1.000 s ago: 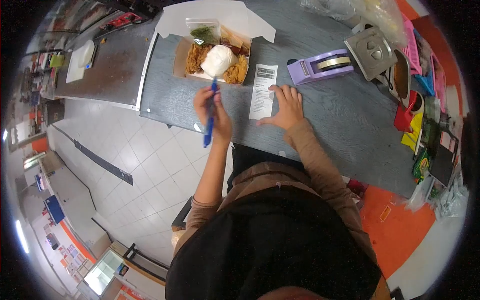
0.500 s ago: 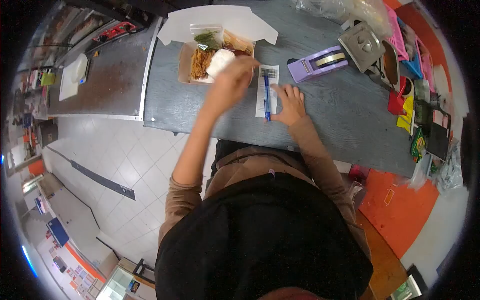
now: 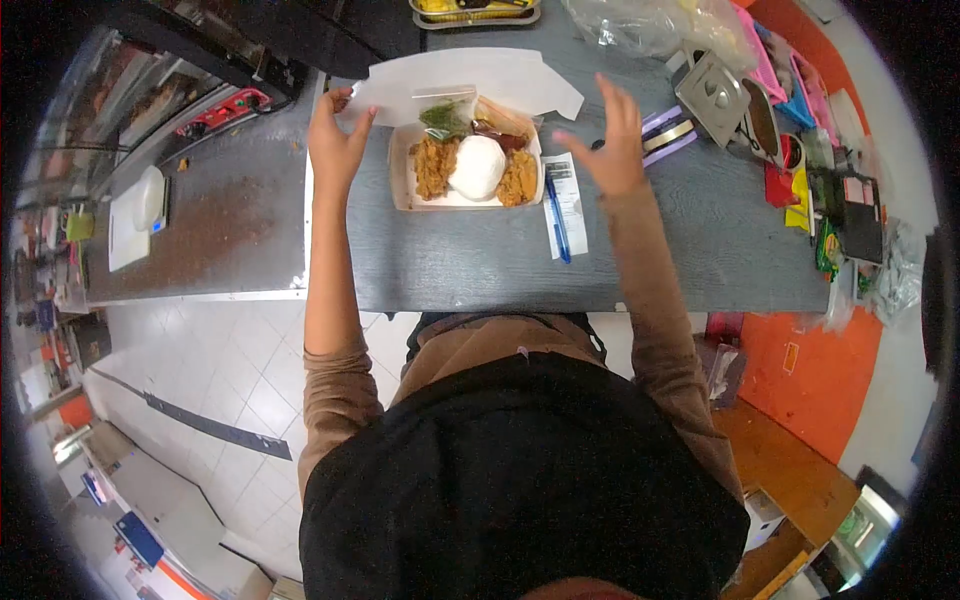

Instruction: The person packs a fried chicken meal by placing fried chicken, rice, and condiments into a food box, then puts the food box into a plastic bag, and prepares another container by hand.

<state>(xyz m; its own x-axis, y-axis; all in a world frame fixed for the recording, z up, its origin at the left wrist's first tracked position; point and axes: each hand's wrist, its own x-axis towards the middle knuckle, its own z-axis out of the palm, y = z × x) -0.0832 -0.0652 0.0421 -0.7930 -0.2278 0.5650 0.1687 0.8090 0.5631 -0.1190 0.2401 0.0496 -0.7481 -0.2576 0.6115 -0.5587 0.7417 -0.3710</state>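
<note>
An opened cardboard meal box stands on the grey table, its white lid folded back. Inside are a white mound of rice, fried chicken on both sides, a clear bag of green leaves and a sauce packet. My left hand is at the lid's left corner, thumb and fingers apart. On the other side my right hand is raised with spread fingers, empty, close to the lid's right corner. Beneath it, a blue pen lies on a printed receipt.
Behind my right hand is a purple tape dispenser, partly hidden. A metal container lid, plastic bags and pink baskets crowd the right side. A yellow-filled tray sits at the far edge; a white scale is left.
My left hand has moved from over the food to the lid's left corner. My right hand has lifted off the receipt and reached forward. The camera view has shifted, showing more of the table's far side.
</note>
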